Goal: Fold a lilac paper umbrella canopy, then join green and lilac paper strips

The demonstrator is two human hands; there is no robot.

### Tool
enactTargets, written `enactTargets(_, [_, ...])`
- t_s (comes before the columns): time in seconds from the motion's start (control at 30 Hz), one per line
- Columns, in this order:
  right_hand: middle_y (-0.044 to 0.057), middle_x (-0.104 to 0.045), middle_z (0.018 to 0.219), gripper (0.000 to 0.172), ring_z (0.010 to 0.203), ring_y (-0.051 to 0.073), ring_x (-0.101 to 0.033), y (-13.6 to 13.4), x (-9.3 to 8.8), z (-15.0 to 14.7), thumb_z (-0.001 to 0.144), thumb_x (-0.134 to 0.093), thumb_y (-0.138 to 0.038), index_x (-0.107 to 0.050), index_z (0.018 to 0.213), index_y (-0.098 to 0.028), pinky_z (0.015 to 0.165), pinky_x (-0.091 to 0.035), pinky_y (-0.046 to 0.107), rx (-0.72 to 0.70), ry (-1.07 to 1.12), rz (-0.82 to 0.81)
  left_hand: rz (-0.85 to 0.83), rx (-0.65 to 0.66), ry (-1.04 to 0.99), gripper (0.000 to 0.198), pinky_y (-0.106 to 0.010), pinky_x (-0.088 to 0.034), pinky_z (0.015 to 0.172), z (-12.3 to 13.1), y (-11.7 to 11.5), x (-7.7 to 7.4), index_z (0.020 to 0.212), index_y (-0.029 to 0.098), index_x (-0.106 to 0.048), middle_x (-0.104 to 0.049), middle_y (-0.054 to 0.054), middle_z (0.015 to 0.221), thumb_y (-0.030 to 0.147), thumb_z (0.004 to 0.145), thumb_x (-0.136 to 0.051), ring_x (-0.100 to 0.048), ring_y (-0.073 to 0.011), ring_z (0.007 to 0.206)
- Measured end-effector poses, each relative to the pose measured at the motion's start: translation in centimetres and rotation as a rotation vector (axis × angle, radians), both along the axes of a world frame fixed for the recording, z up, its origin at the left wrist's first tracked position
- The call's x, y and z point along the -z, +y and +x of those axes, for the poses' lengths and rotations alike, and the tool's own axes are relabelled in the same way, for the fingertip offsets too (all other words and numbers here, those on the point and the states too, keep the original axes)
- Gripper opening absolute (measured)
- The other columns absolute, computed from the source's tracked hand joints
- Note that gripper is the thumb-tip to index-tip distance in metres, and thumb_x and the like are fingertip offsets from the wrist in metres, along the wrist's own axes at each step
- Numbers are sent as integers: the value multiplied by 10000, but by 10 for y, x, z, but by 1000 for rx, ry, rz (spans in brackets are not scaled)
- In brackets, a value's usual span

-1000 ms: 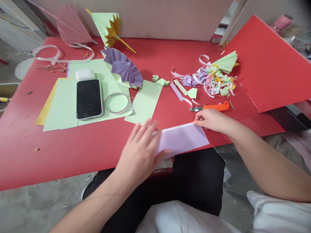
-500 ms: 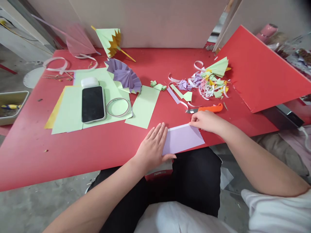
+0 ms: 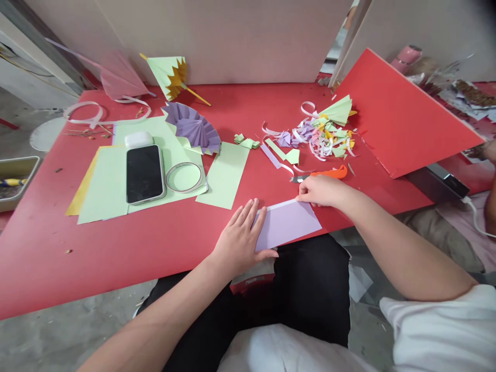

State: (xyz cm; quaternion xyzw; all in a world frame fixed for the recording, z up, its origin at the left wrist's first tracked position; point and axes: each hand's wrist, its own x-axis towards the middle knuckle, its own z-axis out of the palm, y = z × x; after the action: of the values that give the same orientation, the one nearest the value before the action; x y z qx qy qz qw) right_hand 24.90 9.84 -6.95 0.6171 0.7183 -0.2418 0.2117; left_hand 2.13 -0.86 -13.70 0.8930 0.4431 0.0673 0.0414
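A lilac sheet of paper (image 3: 289, 225) lies at the front edge of the table, with a narrow white tape strip (image 3: 279, 206) along its far edge. Flat across the sheet's left end rests my left hand (image 3: 241, 230), open, fingers stretched and thumb out. My right hand (image 3: 318, 191) is closed in a pinch at the far right corner, on the end of the tape strip; its fingertips are partly hidden. Just beyond it lies an orange utility knife (image 3: 329, 172). Left of the sheet is a pale green paper piece (image 3: 225, 175).
Paper scraps (image 3: 323, 134) are heaped behind the knife. To the left are a phone (image 3: 145, 174), a tape roll (image 3: 184, 177) and a pleated purple paper fan (image 3: 196, 129). Small paper umbrellas (image 3: 176, 77) stand at the back. A red board (image 3: 403, 113) leans at right.
The view has shifted slightly, moving the table's contents a little left in the picture. My left index finger has spread from the others. My right hand keeps its pinch at the corner.
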Motion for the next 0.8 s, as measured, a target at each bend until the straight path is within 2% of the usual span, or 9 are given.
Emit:
enactTargets(0.23, [-9,-617,544,258,414,102,-502,6,-2,-5,738,-533,-433,-600,646,-203,476,-335,257,0,-21,-43,17,5,4,996,-439,-187,1111,0,0,0,1394,33,-296,-266,-219,1461,781,740,-223,-199,-324,1373])
enactTargets(0.4, [39,-603,519,357,472,153,-544,11,-15,16,703,-593,-478,-576,519,-172,504,-342,287,49,-107,32,46,14,0,987,-443,-203,1104,0,1,0,1389,32,-304,-274,-231,1454,776,743,-239,-212,-325,1369])
enactTargets(0.5, [76,-672,701,433,621,188,-608,-7,-28,22,850,-374,-499,-642,734,-179,526,-373,293,138,-97,231,63,19,-21,989,-455,-231,1091,-1,1,1,1382,30,-313,-291,-239,1444,778,738,-255,-226,-329,1363])
enactTargets(0.53, [82,-685,746,453,683,197,-625,-18,-29,18,878,-326,-486,-656,799,-185,555,-399,294,179,-15,413,68,22,-30,991,-460,-238,1086,-1,1,2,1380,31,-317,-296,-240,1441,780,734,-261,-230,-332,1362])
enactTargets(0.57, [85,-699,809,437,768,210,-639,-31,-27,9,892,-318,-458,-665,863,-194,621,-433,305,178,72,567,71,24,-37,991,-465,-242,1083,-1,1,3,1379,32,-319,-297,-241,1440,780,731,-268,-230,-334,1361])
enactTargets(0.6, [83,-704,927,412,872,209,-641,-45,-21,-4,906,-315,-417,-664,952,-201,717,-458,312,110,203,633,75,26,-44,989,-468,-245,1082,-1,0,4,1378,31,-322,-299,-241,1439,779,732,-276,-230,-336,1361])
enactTargets(0.63, [81,-674,1084,412,1007,198,-613,-59,-13,-18,922,-298,-378,-641,1061,-196,839,-453,309,5,343,626,82,26,-54,990,-468,-247,1081,-1,0,5,1377,28,-322,-303,-240,1438,777,731,-283,-230,-335,1361])
enactTargets(0.7, [108,-493,1348,504,1250,193,-453,-83,10,-46,939,-257,-402,-489,1288,-120,1031,-356,328,-219,491,523,94,25,-70,998,-458,-249,1084,-1,0,6,1381,21,-311,-315,-232,1435,777,729,-297,-231,-328,1362])
enactTargets(0.8, [140,-247,1474,708,1374,226,-237,-101,45,-66,900,-284,-542,-268,1405,-47,1124,-226,415,-313,491,466,107,29,-78,1014,-438,-245,1092,-2,0,7,1389,14,-292,-318,-219,1438,781,725,-301,-230,-316,1364])
